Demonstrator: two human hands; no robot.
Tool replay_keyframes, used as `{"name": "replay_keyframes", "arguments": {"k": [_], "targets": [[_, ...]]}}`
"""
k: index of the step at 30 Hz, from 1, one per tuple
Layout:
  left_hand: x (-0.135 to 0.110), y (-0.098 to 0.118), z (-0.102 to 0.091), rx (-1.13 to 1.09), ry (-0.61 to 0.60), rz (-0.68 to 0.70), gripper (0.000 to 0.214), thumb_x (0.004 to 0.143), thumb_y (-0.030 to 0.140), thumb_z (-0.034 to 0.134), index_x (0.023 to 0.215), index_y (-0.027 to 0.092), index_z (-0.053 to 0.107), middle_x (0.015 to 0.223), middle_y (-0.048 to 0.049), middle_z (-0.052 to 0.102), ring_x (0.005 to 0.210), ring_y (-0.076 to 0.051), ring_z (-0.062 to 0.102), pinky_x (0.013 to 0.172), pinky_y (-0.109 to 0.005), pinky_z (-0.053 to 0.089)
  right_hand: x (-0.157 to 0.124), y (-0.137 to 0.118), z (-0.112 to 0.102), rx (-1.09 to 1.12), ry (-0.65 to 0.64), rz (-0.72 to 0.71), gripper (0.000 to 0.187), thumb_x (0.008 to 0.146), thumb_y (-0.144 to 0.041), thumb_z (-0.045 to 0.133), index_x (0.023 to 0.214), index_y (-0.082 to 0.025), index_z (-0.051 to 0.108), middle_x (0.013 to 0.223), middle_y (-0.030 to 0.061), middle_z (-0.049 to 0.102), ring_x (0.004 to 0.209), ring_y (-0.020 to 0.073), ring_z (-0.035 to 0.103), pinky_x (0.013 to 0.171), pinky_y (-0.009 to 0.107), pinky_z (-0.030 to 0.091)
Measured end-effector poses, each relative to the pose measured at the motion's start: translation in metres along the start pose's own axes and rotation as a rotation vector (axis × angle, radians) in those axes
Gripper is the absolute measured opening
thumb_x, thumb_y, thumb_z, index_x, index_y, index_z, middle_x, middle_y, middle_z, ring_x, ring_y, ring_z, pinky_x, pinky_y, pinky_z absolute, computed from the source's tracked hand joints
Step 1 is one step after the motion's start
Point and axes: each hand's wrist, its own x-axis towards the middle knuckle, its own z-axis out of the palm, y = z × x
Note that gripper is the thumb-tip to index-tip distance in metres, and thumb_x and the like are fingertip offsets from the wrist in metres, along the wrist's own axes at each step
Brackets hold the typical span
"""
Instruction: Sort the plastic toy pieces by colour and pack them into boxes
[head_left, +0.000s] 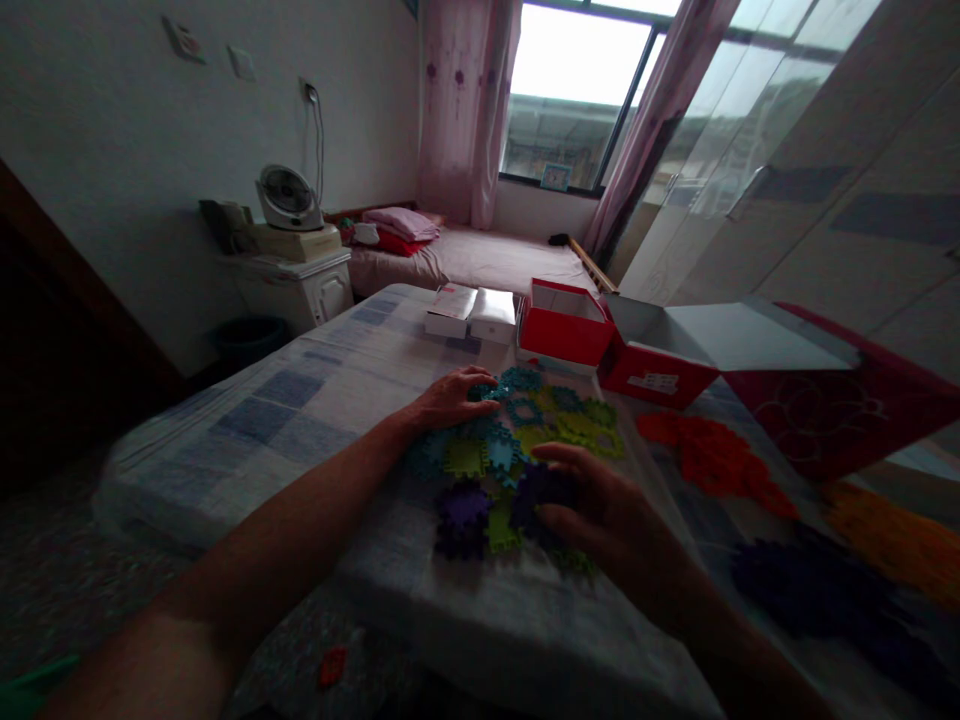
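Left hand is lying open, fingers loosely curved, on the far-left edge of the patch of interlocked teal, green and purple toothed plastic tiles on the checked bedcover. Right hand is curling over a dark purple toothed tile at the patch's near edge. Whether it is pinching the tile, cannot tell.

Landmark: the red box, standing open on the checked cover ahead of me.

- **Just left of the box:** two white cartons, side by side.
- **Against its right side:** a red lid with a white flap.
- **Right of the box and nearer to me:** a heap of orange tiles. Further right lie a yellow-orange heap and a dark purple heap.
- **Well left of the box:** a white cabinet bearing a small fan.
- **Beyond the box:** a bed, pink curtains and a window.
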Motion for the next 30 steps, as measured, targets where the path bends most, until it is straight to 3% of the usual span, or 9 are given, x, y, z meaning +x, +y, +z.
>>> {"name": "replay_keyframes", "arguments": {"k": [4, 8, 10, 15, 22, 27, 30], "targets": [[0.0, -0.001, 0.0, -0.006, 0.001, -0.002, 0.048, 0.076, 0.051, 0.056, 0.113, 0.02, 0.061, 0.123, -0.0081, 0.054, 0.114, -0.021, 0.052, 0.102, -0.032, 0.037, 0.006, -0.008, 0.038, -0.198, -0.164, -0.123, 0.034, 0.072, -0.008, 0.056, 0.103, -0.022, 0.058, 0.098, 0.0012, 0.061, 0.089, 0.015, 0.056, 0.081, 0.031, 0.043], [-0.001, 0.001, 0.001, -0.014, 0.012, -0.006, 0.046, 0.076, 0.049, 0.056, 0.111, 0.02, 0.062, 0.121, -0.0079, 0.056, 0.113, -0.02, 0.053, 0.102, -0.03, 0.037, 0.01, 0.004, 0.058, -0.421, -0.053, -0.228, 0.027, 0.072, -0.01, 0.061, 0.096, -0.022, 0.058, 0.105, 0.0034, 0.055, 0.1, 0.0196, 0.047, 0.088, 0.037, 0.036], [-0.001, 0.002, 0.001, -0.018, 0.013, -0.007, 0.045, 0.076, 0.047, 0.057, 0.111, 0.019, 0.062, 0.121, -0.0078, 0.056, 0.113, -0.021, 0.053, 0.101, -0.03, 0.038, 0.01, 0.006, 0.058, -0.48, -0.011, -0.231, 0.026, 0.071, -0.015, 0.064, 0.095, -0.022, 0.057, 0.107, 0.0042, 0.054, 0.104, 0.0218, 0.044, 0.09, 0.04, 0.032], [0.0, 0.002, 0.001, -0.027, 0.018, 0.004, 0.043, 0.076, 0.045, 0.057, 0.11, 0.018, 0.062, 0.12, -0.0079, 0.057, 0.111, -0.019, 0.054, 0.101, -0.028, 0.037, 0.012, 0.0, 0.056, -0.552, -0.047, -0.205, 0.024, 0.072, -0.021, 0.066, 0.093, -0.021, 0.055, 0.099, 0.0048, 0.055, 0.099, 0.0233, 0.045, 0.086, 0.04, 0.032], [-0.001, 0.001, 0.001, -0.017, 0.016, 0.007, 0.043, 0.077, 0.046, 0.057, 0.111, 0.02, 0.061, 0.121, -0.0072, 0.056, 0.112, -0.019, 0.054, 0.1, -0.03, 0.038, 0.023, 0.008, 0.058, -0.456, 0.036, -0.246, 0.021, 0.07, -0.014, 0.061, 0.087, -0.02, 0.051, 0.092, 0.0026, 0.056, 0.092, 0.0192, 0.049, 0.083, 0.036, 0.035], [-0.001, 0.003, 0.0, -0.015, 0.012, 0.006, 0.044, 0.077, 0.045, 0.056, 0.111, 0.018, 0.061, 0.12, -0.0086, 0.056, 0.112, -0.02, 0.054, 0.1, -0.03, 0.038, 0.029, 0.015, 0.037, -0.372, 0.166, -0.085, 0.033, 0.072, -0.019, 0.059, 0.104, -0.02, 0.049, 0.092, 0.0037, 0.06, 0.086, 0.0184, 0.056, 0.079, 0.035, 0.041], [0.0, 0.002, 0.001, -0.018, 0.016, -0.003, 0.043, 0.077, 0.046, 0.056, 0.111, 0.02, 0.061, 0.12, -0.0073, 0.056, 0.111, -0.02, 0.054, 0.1, -0.03, 0.038, 0.033, 0.02, 0.019, -0.401, 0.18, -0.074, 0.035, 0.076, -0.024, 0.056, 0.11, -0.02, 0.052, 0.1, 0.006, 0.063, 0.091, 0.02, 0.058, 0.083, 0.037, 0.042]]}}
